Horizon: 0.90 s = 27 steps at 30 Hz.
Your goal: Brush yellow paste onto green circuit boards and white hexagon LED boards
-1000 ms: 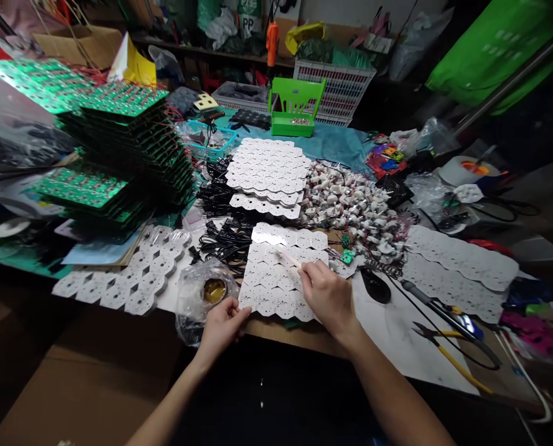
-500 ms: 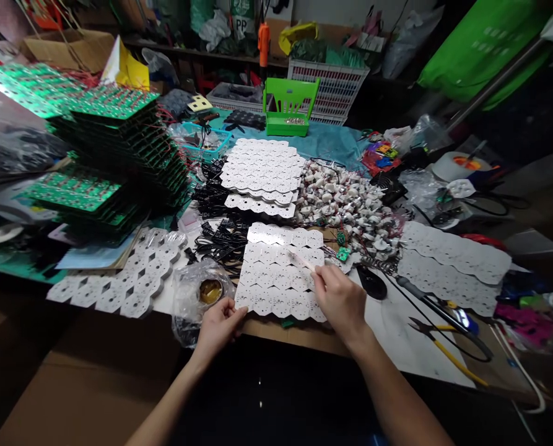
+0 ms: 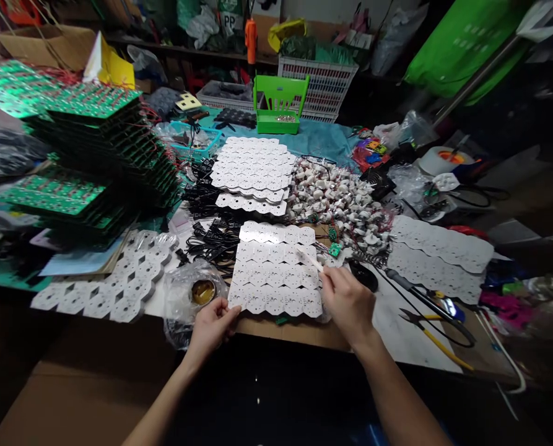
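A white panel of hexagonal circuit boards (image 3: 276, 272) lies flat at the table's front edge. My left hand (image 3: 212, 327) pinches its near left corner. My right hand (image 3: 348, 303) is closed on a thin pale stick (image 3: 309, 259), whose tip rests on the panel's right side. A roll of brownish tape in a clear bag (image 3: 197, 292) sits just left of the panel.
Stacks of green circuit boards (image 3: 95, 155) fill the left. More white panels (image 3: 252, 170) lie behind, others at left (image 3: 104, 291) and right (image 3: 438, 260). A heap of small white parts (image 3: 341, 201), black cables (image 3: 211, 238), a soldering iron (image 3: 410, 288), yellow-handled cutters (image 3: 434, 337) and a green bin (image 3: 278, 108) surround the work.
My right hand has drawn the stick rightward across the panel, from its middle to its right side. The view has shifted a little; my left hand stays on the corner.
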### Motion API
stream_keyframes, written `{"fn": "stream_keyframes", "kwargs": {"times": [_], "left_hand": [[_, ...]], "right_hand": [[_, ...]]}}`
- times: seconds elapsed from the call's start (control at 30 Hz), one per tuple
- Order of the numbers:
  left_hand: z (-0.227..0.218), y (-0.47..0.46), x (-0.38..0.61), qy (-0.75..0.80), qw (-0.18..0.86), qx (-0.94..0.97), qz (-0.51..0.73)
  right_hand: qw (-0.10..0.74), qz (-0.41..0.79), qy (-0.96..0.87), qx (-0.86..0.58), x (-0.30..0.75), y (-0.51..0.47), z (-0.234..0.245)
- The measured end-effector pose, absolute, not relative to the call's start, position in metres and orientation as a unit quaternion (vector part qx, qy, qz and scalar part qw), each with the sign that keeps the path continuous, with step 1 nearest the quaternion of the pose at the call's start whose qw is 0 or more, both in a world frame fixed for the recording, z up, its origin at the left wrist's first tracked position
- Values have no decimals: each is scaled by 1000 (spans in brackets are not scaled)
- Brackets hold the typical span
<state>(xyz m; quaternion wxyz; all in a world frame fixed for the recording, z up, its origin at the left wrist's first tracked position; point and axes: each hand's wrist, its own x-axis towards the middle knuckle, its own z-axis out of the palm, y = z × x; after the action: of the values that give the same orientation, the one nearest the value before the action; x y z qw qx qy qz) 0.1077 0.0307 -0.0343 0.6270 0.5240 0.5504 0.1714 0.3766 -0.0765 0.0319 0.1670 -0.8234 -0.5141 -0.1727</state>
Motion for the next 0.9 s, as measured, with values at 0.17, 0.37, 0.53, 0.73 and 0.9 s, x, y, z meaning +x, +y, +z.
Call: {"fn": "stream_keyframes", "kwargs": {"times": [0.17, 0.37, 0.53, 0.73, 0.9], "left_hand": [[-34, 31, 108, 547, 632, 521, 172], [-37, 31, 107, 546, 634, 519, 176], [-38, 30, 107, 545, 625, 531, 173], [-34, 30, 108, 547, 627, 527, 172], [-39, 30, 107, 547, 623, 534, 166]], "right_hand": [[134, -176, -513, -830, 374, -101, 33], [114, -152, -492, -849, 380, -70, 30], [96, -126, -477, -864, 385, -47, 32], [52, -86, -425, -900, 392, -17, 30], [54, -90, -466, -879, 375, -18, 37]]}}
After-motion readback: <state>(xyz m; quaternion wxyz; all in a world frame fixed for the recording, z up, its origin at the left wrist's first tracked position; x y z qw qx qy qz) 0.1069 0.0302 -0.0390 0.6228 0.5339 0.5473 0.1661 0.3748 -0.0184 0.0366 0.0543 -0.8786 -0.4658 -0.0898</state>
